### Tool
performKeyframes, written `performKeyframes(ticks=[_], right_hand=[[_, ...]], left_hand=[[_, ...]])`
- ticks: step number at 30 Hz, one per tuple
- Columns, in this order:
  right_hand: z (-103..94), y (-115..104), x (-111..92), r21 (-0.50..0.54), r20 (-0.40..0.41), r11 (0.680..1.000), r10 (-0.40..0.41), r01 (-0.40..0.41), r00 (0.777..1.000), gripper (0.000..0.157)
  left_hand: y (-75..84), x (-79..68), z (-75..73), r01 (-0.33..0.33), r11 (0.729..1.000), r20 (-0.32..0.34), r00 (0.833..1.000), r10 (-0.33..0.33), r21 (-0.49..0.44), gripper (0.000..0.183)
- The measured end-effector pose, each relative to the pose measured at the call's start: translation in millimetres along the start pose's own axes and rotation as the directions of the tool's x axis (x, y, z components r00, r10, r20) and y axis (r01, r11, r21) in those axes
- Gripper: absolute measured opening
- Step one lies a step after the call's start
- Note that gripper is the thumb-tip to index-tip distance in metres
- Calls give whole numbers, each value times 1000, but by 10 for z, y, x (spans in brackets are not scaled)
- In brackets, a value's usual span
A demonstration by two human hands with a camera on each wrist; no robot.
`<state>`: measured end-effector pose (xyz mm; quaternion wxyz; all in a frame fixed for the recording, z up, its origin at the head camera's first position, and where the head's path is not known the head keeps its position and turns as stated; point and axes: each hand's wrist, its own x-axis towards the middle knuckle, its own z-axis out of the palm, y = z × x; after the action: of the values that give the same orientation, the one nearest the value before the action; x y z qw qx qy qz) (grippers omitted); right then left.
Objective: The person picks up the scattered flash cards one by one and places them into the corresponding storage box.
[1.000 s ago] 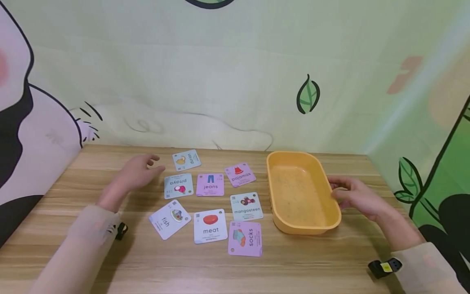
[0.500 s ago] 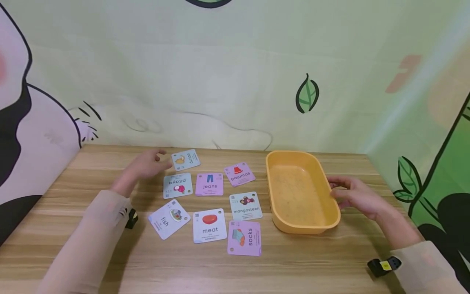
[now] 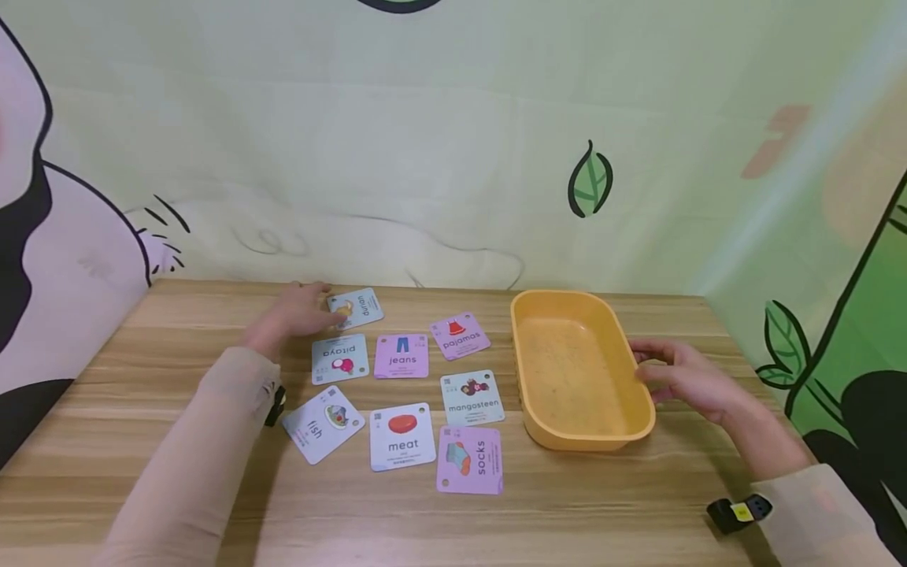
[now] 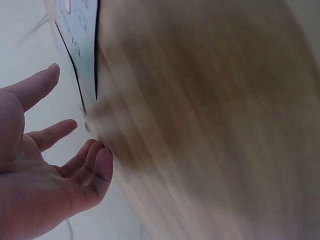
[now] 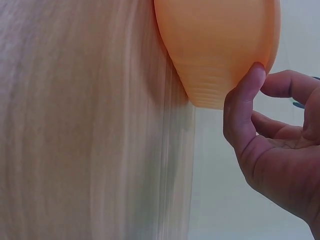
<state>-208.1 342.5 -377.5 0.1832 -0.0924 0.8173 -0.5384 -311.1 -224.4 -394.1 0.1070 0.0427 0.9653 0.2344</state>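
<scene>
My left hand [image 3: 301,309] reaches over the left edge of the durian card [image 3: 363,307], thumb tip overlapping its picture. In the left wrist view, the thumb [image 4: 42,87] and index finger stand apart beside cards, with the other fingers loosely bent. Just in front lies the pitaya card [image 3: 340,358], and right of it the jeans card [image 3: 401,357]. My right hand [image 3: 690,382] holds the right side of a yellow plastic tray [image 3: 520,378] at its rim. The right wrist view shows the thumb [image 5: 245,95] against its outer wall, fingers bent near the rim.
More picture cards lie on the wooden table [image 3: 340,520]: pajamas [image 3: 460,336], mangosteen [image 3: 472,398], socks [image 3: 469,461], meat [image 3: 402,437] and fish [image 3: 323,425]. A printed cloth backdrop [image 3: 425,157] rises behind the table's far edge.
My left hand has moved right and away from me, from beside the cards to over the durian card's left edge. The right hand and tray stay in place.
</scene>
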Motion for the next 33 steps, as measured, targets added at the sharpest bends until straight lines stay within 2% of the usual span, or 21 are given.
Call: performKeyframes(ticks=[10,23,28,33], right_hand=[[15,-16,5,-13,-3,1000,15,-15,1000,64],[-2,-11,8,-18,3,1000,14,-14,1000,63],[5,-11,8,-3,3,1000,14,-14,1000,64],[6,-9,-2,8,9,1000,1,-1,1000,63]], left_hand=[[25,34,45,44,997,21,999,-45,56,78],[-14,46,27,30,999,-8,1000,-30,10,76],[-25,30,20,37,996,-6,999,-37,-83,75],[-22,16,19,46,980,17,999,-44,-191,73]])
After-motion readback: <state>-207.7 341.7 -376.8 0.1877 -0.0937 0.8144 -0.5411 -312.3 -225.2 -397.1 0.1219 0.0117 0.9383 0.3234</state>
